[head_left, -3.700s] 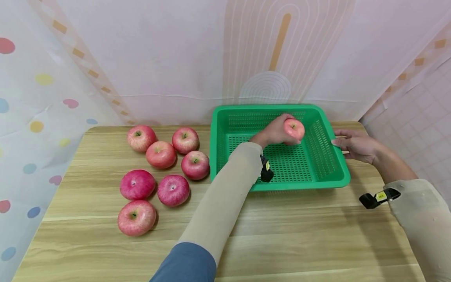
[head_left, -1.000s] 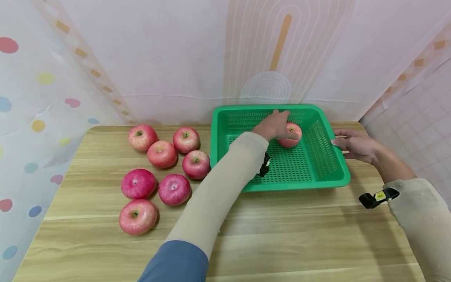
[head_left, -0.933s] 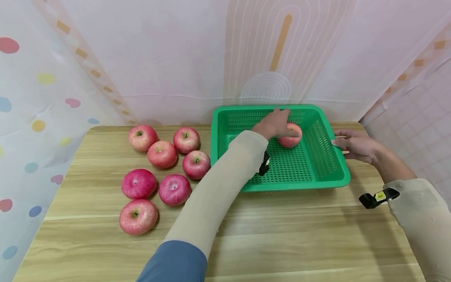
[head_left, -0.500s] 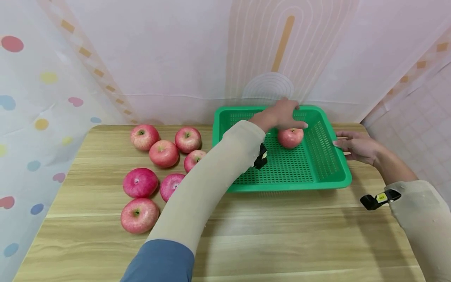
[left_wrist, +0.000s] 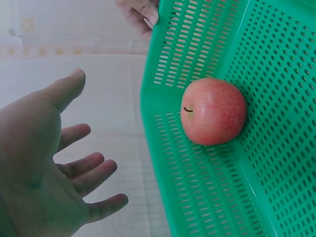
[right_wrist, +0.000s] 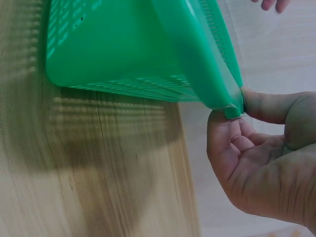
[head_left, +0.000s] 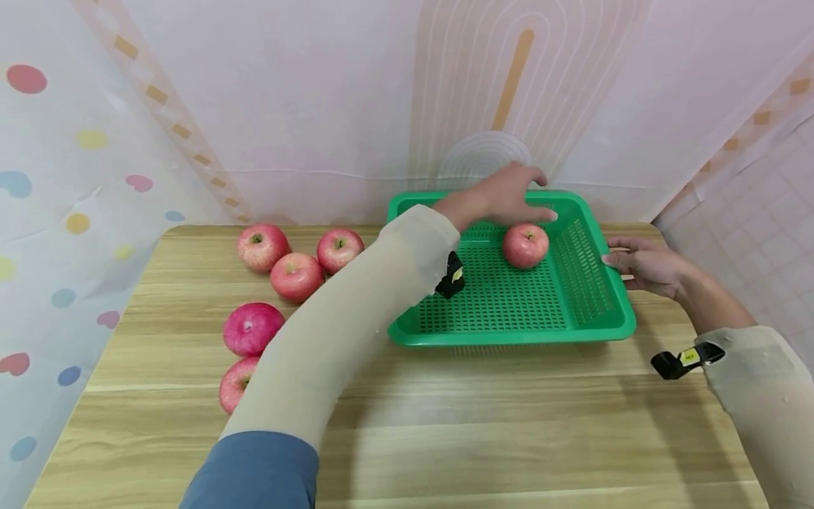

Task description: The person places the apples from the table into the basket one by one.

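Apple point(head_left: 525, 247) nr L hand point(head_left: 511, 195), apart

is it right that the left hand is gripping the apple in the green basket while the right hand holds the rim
The left hand isn't gripping the apple: the left wrist view shows a gap between them. The right hand does hold the rim.

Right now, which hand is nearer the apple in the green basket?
Left hand: open, by the far rim of the green basket, just beyond the apple, not touching. Right hand: gripping the basket's right rim, farther off.
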{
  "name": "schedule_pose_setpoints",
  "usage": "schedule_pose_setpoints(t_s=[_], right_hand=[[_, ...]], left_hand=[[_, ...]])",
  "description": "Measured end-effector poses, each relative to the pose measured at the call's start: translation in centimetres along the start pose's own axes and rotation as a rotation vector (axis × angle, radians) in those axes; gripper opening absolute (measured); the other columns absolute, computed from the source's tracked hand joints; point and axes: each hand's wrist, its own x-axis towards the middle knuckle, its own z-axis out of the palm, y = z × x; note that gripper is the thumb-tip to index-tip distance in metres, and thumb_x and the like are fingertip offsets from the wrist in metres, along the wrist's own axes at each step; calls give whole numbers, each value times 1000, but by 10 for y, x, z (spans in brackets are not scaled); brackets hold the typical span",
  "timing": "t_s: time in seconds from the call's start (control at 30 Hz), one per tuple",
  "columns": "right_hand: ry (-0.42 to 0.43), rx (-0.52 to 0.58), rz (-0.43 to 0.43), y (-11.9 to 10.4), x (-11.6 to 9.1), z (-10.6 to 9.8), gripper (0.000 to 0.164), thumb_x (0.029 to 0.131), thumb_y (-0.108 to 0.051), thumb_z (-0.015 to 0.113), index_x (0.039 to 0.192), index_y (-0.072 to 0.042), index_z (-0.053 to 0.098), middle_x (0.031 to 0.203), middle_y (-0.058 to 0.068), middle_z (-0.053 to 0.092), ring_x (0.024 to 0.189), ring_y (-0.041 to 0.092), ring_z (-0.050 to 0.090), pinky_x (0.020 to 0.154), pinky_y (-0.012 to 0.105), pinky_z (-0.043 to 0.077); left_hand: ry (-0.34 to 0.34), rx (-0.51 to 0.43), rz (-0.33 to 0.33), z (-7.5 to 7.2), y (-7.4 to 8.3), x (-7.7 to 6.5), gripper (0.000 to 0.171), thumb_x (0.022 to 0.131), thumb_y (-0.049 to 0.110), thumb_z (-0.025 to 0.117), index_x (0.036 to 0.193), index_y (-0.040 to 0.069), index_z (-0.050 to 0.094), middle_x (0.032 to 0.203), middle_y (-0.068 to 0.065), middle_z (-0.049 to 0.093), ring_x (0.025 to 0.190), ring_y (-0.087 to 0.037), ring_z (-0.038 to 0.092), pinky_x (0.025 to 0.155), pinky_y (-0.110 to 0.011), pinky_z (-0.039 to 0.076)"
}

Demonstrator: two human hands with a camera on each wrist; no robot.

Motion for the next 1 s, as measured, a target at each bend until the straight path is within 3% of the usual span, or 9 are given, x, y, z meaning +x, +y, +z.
schedule_pose_setpoints(t_s=[0.2, 0.53, 0.83, 1.0], right_hand=[[2, 1, 16, -1, 1, 0, 41, 110, -10, 41, 146, 5, 29, 101, -9, 67, 92, 7, 68, 80, 31, 58], [-7, -6, 5, -1, 2, -1, 39, 110, -11, 42, 144, 5, 31, 101, -8, 68, 92, 7, 68, 80, 32, 58], [6, 2, 11, -1, 2, 0, 32, 110, -12, 43, 139, 1, 36, 100, -7, 68, 91, 8, 68, 80, 32, 58], [2, -5, 4, -1, 2, 1, 38, 110, -11, 42, 143, 6, 32, 100, -8, 67, 91, 7, 68, 80, 32, 58]], left_hand=[[4, -109, 47, -9, 4, -8, 70, 100, 48, 60, 155, 10, 39, 158, -4, 39, 148, -15, 31, 114, -21, 29], [17, -182, 55, -21, 8, -29, 74, 99, 51, 61, 158, 14, 34, 160, 3, 36, 148, -10, 28, 115, -20, 28], [56, -204, 122, -24, 1, -49, 69, 99, 43, 64, 154, 8, 40, 158, -4, 41, 144, -22, 38, 113, -21, 31], [70, -217, 134, -24, -4, -61, 63, 100, 38, 65, 150, 8, 44, 155, -4, 45, 139, -25, 44, 111, -23, 35]])
